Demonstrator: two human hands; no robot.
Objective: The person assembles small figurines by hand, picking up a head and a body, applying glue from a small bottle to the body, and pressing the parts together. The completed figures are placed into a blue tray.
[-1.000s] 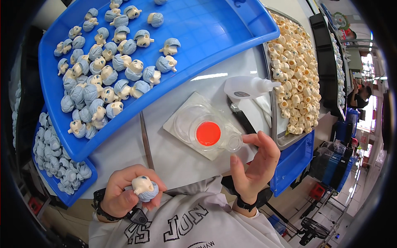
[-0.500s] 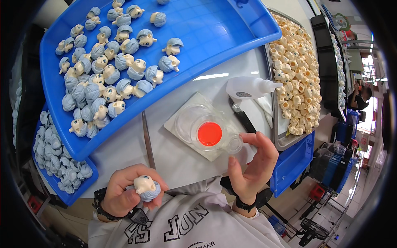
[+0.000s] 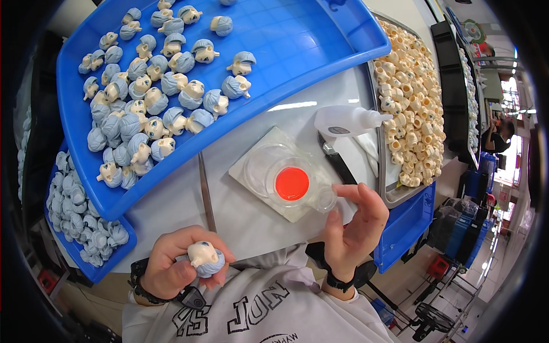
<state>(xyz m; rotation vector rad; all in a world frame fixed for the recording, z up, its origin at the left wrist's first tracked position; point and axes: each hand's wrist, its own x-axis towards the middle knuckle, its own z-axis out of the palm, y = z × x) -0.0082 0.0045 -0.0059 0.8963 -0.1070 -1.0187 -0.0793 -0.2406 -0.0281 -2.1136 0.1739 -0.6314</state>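
My left hand [image 3: 171, 264] is closed around a doll head [image 3: 207, 260] with pale blue hair, held above my lap at the table's front edge. My right hand [image 3: 357, 231] has its thumb and index finger apart beside a small clear round cup [image 3: 325, 199]. The index fingertip is at the cup's rim, and I see nothing held in that hand. Next to the cup, a clear round dish with a red-orange disc [image 3: 292, 183] in it rests on a pale square board [image 3: 243, 170]. A white squeeze bottle [image 3: 346, 121] lies behind, near a black-handled cutter [image 3: 337, 163].
A large blue tray [image 3: 297, 46] of blue-haired doll heads spans the back left. Below it, a smaller blue bin [image 3: 127, 243] holds blue hair pieces. At the right, a metal tray [image 3: 394, 197] is heaped with cream head parts, with another blue bin [image 3: 403, 231] under it.
My right thumb has moved slightly up and right, toward the index finger. The doll head in my left hand has turned a little. The view has shifted slightly.
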